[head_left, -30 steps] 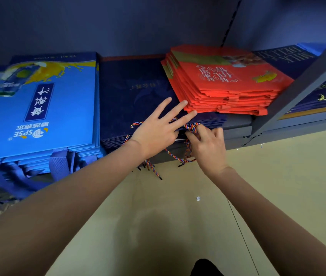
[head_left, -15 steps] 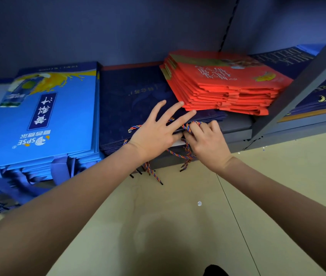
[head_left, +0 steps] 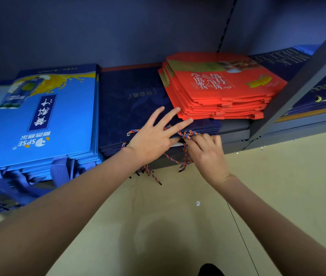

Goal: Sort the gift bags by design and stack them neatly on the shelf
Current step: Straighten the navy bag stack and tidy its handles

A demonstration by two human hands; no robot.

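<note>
- Floor (head_left: 277, 196): beige, fills the near view from 4 to 8 o'clock; a small shiny speck (head_left: 198, 203) lies on it.
- Right hand (head_left: 206, 154): at centre, fingers curled, pinching the braided multicolour cord handles (head_left: 188, 134) at the front edge of the navy bags.
- Left hand (head_left: 154, 140): just beside it at 9 o'clock, fingers straight and spread, pressing flat on top of the navy bag stack (head_left: 130, 104).
- Loose cord ends (head_left: 152, 176) hang over the shelf edge (head_left: 236, 140) below both hands.
- Blue bag stack (head_left: 38, 120): on the shelf at 9 o'clock, touching the navy stack; fabric handles droop off the front.
- Red bag stack (head_left: 224, 86): at 1 o'clock, sits on the far right part of the navy stack, left fingertips near its front corner.
- Grey shelf post (head_left: 297, 86): slants across at 2 o'clock.
- More navy bags (head_left: 317, 92) behind it, at 2 o'clock.
</note>
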